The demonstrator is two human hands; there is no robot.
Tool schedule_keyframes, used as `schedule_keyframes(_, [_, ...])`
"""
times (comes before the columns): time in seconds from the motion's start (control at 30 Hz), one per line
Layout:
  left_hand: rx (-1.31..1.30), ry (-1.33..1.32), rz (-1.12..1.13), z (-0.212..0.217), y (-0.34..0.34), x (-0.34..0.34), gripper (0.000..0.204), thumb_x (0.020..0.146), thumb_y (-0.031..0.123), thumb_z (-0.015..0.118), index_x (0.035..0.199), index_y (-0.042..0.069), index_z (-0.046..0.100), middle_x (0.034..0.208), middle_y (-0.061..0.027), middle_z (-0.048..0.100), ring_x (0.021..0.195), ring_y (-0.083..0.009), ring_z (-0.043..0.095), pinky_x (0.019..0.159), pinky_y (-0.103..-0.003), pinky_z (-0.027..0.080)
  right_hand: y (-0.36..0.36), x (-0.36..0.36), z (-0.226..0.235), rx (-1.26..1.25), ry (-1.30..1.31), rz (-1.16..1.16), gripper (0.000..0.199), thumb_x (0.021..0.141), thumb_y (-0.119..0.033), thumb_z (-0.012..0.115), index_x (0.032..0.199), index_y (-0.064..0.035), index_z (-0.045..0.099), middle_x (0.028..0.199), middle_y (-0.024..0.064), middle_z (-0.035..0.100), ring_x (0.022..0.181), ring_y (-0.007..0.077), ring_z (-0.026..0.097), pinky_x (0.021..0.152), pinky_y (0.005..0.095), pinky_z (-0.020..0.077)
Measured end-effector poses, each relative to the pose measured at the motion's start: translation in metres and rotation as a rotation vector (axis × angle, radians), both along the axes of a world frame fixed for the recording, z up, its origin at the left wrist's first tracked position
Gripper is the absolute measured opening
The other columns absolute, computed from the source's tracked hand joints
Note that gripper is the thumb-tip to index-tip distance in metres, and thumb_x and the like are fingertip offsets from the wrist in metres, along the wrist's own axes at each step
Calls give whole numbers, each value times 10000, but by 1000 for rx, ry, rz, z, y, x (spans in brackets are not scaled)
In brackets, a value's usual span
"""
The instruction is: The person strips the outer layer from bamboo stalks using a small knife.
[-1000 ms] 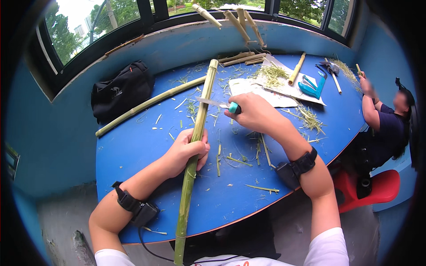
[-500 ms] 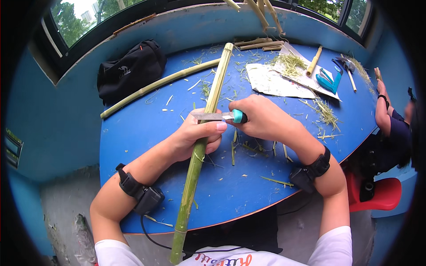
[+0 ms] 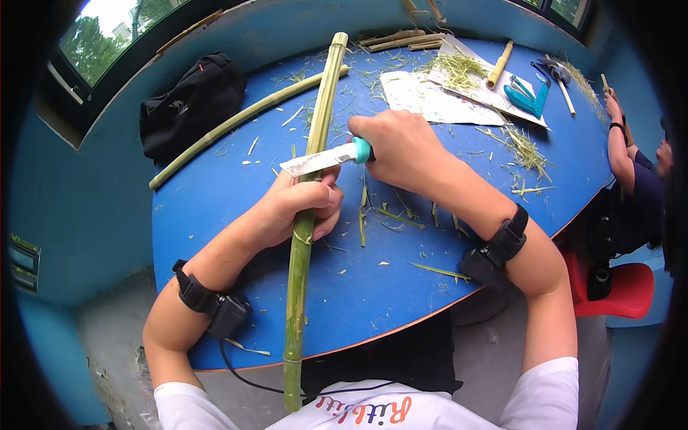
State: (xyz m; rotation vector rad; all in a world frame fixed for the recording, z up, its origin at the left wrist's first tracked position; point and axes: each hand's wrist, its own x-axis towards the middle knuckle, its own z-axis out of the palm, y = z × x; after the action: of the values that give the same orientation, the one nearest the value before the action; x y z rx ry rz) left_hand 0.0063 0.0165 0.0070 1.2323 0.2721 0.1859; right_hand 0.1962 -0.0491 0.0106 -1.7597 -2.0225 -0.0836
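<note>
A long bamboo stick (image 3: 299, 279) slants up and away from my lap across the table edge. Its lower part is green, while the far part is pale and scraped. Wrapped round its middle is my left hand (image 3: 304, 204), thumb lying across the front. My right hand (image 3: 394, 147) grips the teal-and-black handle of a knife (image 3: 319, 159). The wide blade lies across the bamboo just beyond my left thumb, its tip pointing left. Part of the handle is hidden inside my right fist.
Shavings litter the blue table (image 3: 236, 222). Another bamboo stick (image 3: 244, 123) lies by a black bag (image 3: 192, 104). White paper (image 3: 437, 100), a short bamboo tube (image 3: 500, 64) and a teal tool (image 3: 527, 97) sit at far right. A person (image 3: 631, 172) is beside a red chair (image 3: 623, 294).
The knife has moved a little farther along the bamboo, its blade now tilted and showing more of its flat. The bamboo stands more upright in view. The whole view has shifted slightly.
</note>
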Motion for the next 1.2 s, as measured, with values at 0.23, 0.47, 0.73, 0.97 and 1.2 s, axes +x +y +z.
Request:
schedule_keyframes(0.23, [38, 42, -34, 1, -3, -1, 241, 728, 131, 579, 696, 81, 345, 507, -16, 352, 381, -117, 373, 328, -250, 334, 22, 33, -5, 125, 28, -245, 166, 688, -47, 574, 849, -18, 604, 745, 213, 609, 759, 391, 604, 676, 470, 476])
schedule_keyframes(0.47, [-21, 24, -39, -2, 1, -2, 229, 715, 109, 564, 692, 92, 337, 491, -7, 329, 370, -128, 385, 340, -243, 271, 25, 37, -6, 147, 74, -292, 155, 720, -61, 564, 859, -9, 611, 781, 204, 618, 794, 386, 599, 715, 466, 467])
schedule_keyframes(0.73, [-74, -49, 73, -1, -3, -1, 227, 720, 98, 568, 698, 92, 342, 512, -10, 337, 388, -137, 405, 347, -252, 284, 1, 5, 2, -28, 123, 23, 108, 730, -75, 588, 805, 1, 607, 724, 217, 602, 739, 397, 591, 660, 458, 460])
schedule_keyframes(0.97, [141, 32, -50, -2, -15, 4, 277, 712, 129, 622, 678, 94, 349, 488, -40, 426, 380, -136, 446, 354, -241, 317, 16, 44, -4, 198, 13, -270, 120, 728, -84, 553, 802, -17, 620, 783, 215, 629, 790, 380, 618, 712, 462, 490])
schedule_keyframes(1.2, [137, 77, -38, 0, -18, 4, 255, 686, 115, 602, 662, 91, 349, 484, -32, 414, 357, -120, 424, 343, -230, 317, 21, 73, 0, 289, -27, -438, 165, 739, -133, 532, 815, -35, 641, 819, 196, 641, 816, 369, 621, 752, 453, 487])
